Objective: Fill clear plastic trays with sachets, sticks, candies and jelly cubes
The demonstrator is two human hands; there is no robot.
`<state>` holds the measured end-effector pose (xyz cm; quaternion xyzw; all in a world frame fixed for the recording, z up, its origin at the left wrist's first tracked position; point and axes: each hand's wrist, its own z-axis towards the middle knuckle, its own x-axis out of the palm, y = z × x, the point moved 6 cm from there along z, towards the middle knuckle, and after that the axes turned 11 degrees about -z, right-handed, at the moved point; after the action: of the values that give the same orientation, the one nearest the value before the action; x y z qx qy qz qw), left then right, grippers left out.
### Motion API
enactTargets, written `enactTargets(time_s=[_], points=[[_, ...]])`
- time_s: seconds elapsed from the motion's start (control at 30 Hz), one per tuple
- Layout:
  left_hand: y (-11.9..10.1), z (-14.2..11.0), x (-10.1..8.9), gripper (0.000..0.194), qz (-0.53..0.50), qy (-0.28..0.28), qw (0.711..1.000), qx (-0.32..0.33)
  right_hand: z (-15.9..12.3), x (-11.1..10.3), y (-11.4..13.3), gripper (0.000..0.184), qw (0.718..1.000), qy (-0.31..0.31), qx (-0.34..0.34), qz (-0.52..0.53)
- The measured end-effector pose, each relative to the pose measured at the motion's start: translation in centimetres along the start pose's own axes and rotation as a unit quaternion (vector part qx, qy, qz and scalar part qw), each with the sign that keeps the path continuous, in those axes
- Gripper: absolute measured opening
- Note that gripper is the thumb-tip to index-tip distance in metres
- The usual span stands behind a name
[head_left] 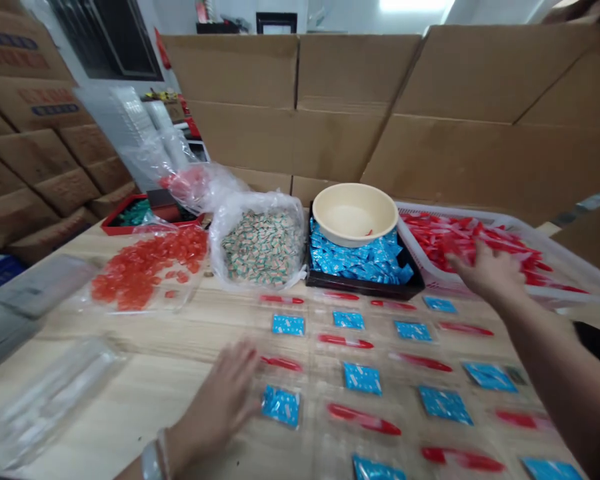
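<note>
My left hand (225,393), a little blurred, stretches its fingers low over the table beside a blue packet (281,405) and a slim red plastic piece (282,363). Nothing shows in its grasp. At the right, my right hand (497,270) reaches over a white basket (587,257) heaped with slim red pieces (440,233). Its fingers are spread; whether a fingertip touches a piece I cannot tell. Between the hands, rows of clear trays hold blue packets (363,378) and red pieces (364,419).
A cream bowl (355,207) rests on blue packets in a black tray (365,288). Left of it are a bag of small packets (263,247), orange-red pieces (145,267) and a red tray (117,229). Clear plastic trays (55,400) lie at left. Cardboard (340,80) stands behind.
</note>
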<state>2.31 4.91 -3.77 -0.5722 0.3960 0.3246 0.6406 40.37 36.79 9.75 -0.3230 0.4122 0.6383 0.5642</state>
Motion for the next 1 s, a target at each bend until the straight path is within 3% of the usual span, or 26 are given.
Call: enactTargets(time_s=[0.07, 0.13, 0.23, 0.3, 0.4, 0.47, 0.57, 0.67, 0.73, 0.8, 0.9, 1.0], points=[[-2.2, -0.4, 1.9, 0.073, -0.013, 0.070, 0.997, 0.011, -0.2, 0.2, 4.4, 0.047, 0.994, -0.021, -0.093, -0.045], [-3.3, -0.4, 2.6, 0.079, -0.017, 0.069, 0.997, -0.029, -3.9, 1.1, 10.4, 0.046, 0.973, 0.018, -0.231, 0.011], [-2.1, -0.7, 1.1, 0.081, -0.005, 0.029, 0.998, -0.063, -13.3, 2.5, 18.7, 0.034, 0.869, 0.175, -0.425, 0.183], [1.2, -2.5, -1.7, 0.071, 0.025, -0.027, 0.995, -0.094, -18.6, 3.3, 22.1, 0.021, 0.817, 0.270, -0.457, 0.224], [9.0, -8.2, -7.3, 0.054, 0.108, -0.142, 0.960, -0.217, -22.9, 4.4, 25.4, 0.020, 0.795, 0.341, -0.443, 0.236], [14.0, -12.4, -9.5, 0.054, 0.163, -0.163, 0.930, -0.288, -24.3, 4.8, 27.8, 0.022, 0.786, 0.359, -0.441, 0.242], [19.0, -16.8, -10.2, 0.045, 0.199, -0.162, 0.902, -0.347, -26.1, 5.0, 31.7, 0.027, 0.768, 0.378, -0.457, 0.242], [20.8, -18.3, -9.8, 0.041, 0.214, -0.208, 0.872, -0.389, -26.5, 5.1, 34.8, 0.021, 0.764, 0.352, -0.475, 0.257], [20.6, -17.2, -9.8, 0.039, 0.213, -0.256, 0.866, -0.373, -25.4, 5.7, 35.8, 0.024, 0.779, 0.322, -0.472, 0.259], [19.3, -14.2, -10.1, 0.038, 0.181, -0.302, 0.885, -0.306, -23.2, 7.0, 36.0, 0.025, 0.806, 0.302, -0.451, 0.234], [15.9, -6.7, -10.8, 0.035, 0.068, -0.325, 0.929, -0.166, -19.0, 9.1, 35.7, 0.023, 0.846, 0.276, -0.413, 0.195], [12.5, 2.2, -10.5, 0.029, -0.056, -0.255, 0.962, -0.085, -16.1, 10.6, 35.2, 0.023, 0.869, 0.267, -0.386, 0.156]])
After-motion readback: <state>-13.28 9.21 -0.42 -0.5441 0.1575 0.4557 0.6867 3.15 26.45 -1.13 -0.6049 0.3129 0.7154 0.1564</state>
